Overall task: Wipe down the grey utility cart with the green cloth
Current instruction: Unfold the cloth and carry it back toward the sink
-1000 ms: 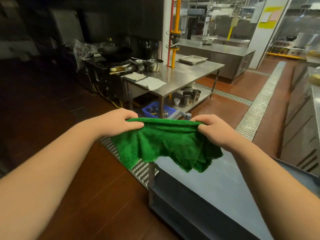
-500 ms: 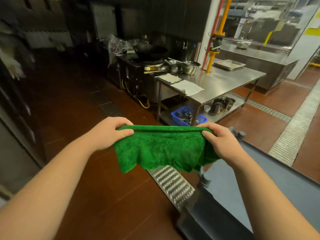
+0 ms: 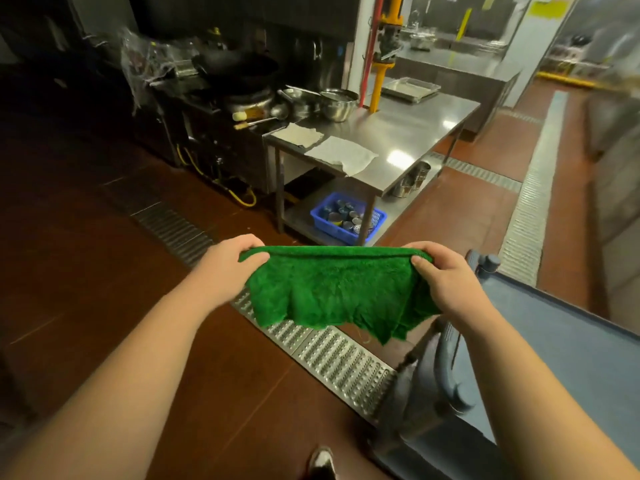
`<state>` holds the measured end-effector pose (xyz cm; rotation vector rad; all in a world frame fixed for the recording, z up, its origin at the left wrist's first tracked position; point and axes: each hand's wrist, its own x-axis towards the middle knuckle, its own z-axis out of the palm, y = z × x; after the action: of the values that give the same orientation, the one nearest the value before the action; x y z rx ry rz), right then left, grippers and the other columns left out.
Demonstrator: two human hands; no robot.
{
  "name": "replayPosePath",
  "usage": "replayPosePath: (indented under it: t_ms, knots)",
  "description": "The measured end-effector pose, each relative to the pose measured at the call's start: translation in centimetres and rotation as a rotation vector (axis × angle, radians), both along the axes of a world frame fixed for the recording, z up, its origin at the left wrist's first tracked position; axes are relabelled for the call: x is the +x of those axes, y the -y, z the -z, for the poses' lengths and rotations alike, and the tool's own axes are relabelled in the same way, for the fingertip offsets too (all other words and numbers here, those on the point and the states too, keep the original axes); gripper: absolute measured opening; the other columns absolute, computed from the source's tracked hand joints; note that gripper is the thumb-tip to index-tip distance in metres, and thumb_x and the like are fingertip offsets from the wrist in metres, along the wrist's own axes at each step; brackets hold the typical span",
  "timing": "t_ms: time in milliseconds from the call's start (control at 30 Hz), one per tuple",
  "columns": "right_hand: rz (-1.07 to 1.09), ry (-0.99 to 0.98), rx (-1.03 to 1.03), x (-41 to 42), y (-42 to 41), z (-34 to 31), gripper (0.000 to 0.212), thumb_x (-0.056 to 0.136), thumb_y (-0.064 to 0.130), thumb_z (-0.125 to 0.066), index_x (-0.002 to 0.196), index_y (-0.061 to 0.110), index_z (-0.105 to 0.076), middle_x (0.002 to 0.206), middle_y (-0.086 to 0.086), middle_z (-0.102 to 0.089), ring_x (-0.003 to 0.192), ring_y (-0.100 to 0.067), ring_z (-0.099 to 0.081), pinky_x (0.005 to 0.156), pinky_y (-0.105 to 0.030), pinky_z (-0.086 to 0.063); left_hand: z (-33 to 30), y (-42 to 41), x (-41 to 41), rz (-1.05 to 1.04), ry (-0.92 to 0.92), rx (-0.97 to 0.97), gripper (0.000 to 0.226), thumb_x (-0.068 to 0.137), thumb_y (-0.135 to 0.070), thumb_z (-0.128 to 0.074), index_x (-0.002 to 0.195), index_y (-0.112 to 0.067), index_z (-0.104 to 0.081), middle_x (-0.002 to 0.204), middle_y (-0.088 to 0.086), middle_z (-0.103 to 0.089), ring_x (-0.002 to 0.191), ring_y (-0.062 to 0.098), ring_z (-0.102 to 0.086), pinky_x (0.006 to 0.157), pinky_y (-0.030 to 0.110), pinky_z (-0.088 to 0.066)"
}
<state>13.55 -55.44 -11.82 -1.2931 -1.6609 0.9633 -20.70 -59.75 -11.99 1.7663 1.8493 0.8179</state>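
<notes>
Wiping is not yet underway, judging from the layout: the green cloth [image 3: 337, 296] is hanging in the air, clear of the grey utility cart [image 3: 568, 344], so the whole cart surface is remaining to be covered. The left hand [image 3: 225, 268] is pinching the cloth's top left corner and the right hand [image 3: 446, 282] is pinching its top right corner, fingers curled over the hem, and the top edge is stretching taut between them. The body of the cloth is drooping below both grips, its ragged lower edge dangling above the floor drain grate [image 3: 332, 355]. The cart is standing to the near right, its flat top lying beyond and below the right hand and its handle end sitting under the right forearm. The cloth is hanging left of that top, not touching it.
</notes>
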Motion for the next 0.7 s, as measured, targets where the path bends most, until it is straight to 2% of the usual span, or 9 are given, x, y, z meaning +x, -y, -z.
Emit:
replayPosePath:
  t_ms: [67,167,367,433,533,600,700]
  knots:
    - [0.051,0.022,0.0,0.5,-2.7,0.4,0.031,0.096,0.004,-0.054,0.09,0.03,-0.07,0.089,0.012,-0.071,0.089,-0.008,-0.063,0.085,-0.031,-0.047,0.7,-4.4,0.8,0.033,-0.012,-0.022,0.011,0.097,-0.033,-0.055,0.087,-0.031,-0.058,0.085,-0.012,-0.064,0.079,0.007,-0.059,0.063,0.03,-0.045]
    - [0.136,0.043,0.008,2.0,-7.5,0.8,0.028,0.096,0.005,-0.054,0.093,0.028,-0.07,0.092,0.014,-0.071,0.093,-0.006,-0.064,0.086,-0.031,-0.047,1.0,-11.5,1.7,0.044,0.047,-0.017,0.004,0.092,-0.033,-0.062,0.09,-0.03,-0.063,0.089,-0.009,-0.067,0.081,0.013,-0.062,0.07,0.035,-0.052]
    - [0.172,0.076,-0.011,3.1,-19.1,2.7,0.03,0.096,0.004,-0.056,0.093,0.031,-0.069,0.093,0.021,-0.071,0.094,-0.001,-0.063,0.087,-0.027,-0.046,0.9,-26.0,2.3,0.115,0.144,0.016,0.015,0.089,-0.01,-0.066,0.096,-0.024,-0.067,0.096,-0.006,-0.069,0.093,0.012,-0.063,0.082,0.03,-0.05]
    - [0.217,0.021,-0.044,2.2,-23.0,2.9,0.032,0.095,0.002,-0.055,0.09,0.029,-0.07,0.09,0.021,-0.071,0.089,0.002,-0.062,0.085,-0.025,-0.044,1.1,-30.6,2.1,0.099,0.223,0.004,0.02,0.089,-0.007,-0.065,0.095,-0.026,-0.068,0.096,-0.003,-0.07,0.092,0.017,-0.066,0.083,0.038,-0.055]
    - [0.275,-0.069,-0.116,0.5,-28.2,3.2,0.028,0.096,0.004,-0.053,0.092,0.024,-0.072,0.092,0.007,-0.074,0.094,-0.012,-0.066,0.088,-0.036,-0.048,1.5,-36.5,1.3,0.079,0.341,-0.028,0.032,0.089,-0.002,-0.062,0.092,-0.034,-0.067,0.092,0.002,-0.071,0.089,0.027,-0.069,0.079,0.051,-0.058]
    - [0.298,-0.071,-0.142,-0.1,-31.5,3.6,0.027,0.096,0.005,-0.053,0.092,0.025,-0.072,0.093,0.004,-0.074,0.098,-0.021,-0.066,0.093,-0.041,-0.049,2.1,-40.4,1.0,0.077,0.389,-0.038,0.034,0.09,-0.001,-0.061,0.089,-0.034,-0.067,0.091,0.004,-0.071,0.088,0.027,-0.069,0.077,0.048,-0.058]
    - [0.343,-0.052,-0.158,-0.2,-36.3,3.9,0.029,0.097,0.007,-0.053,0.091,0.028,-0.071,0.092,0.003,-0.073,0.097,-0.024,-0.066,0.093,-0.048,-0.05,3.1,-46.8,1.2,0.11,0.401,-0.023,0.028,0.091,-0.004,-0.061,0.088,-0.031,-0.067,0.09,0.002,-0.07,0.083,0.019,-0.067,0.071,0.033,-0.054]
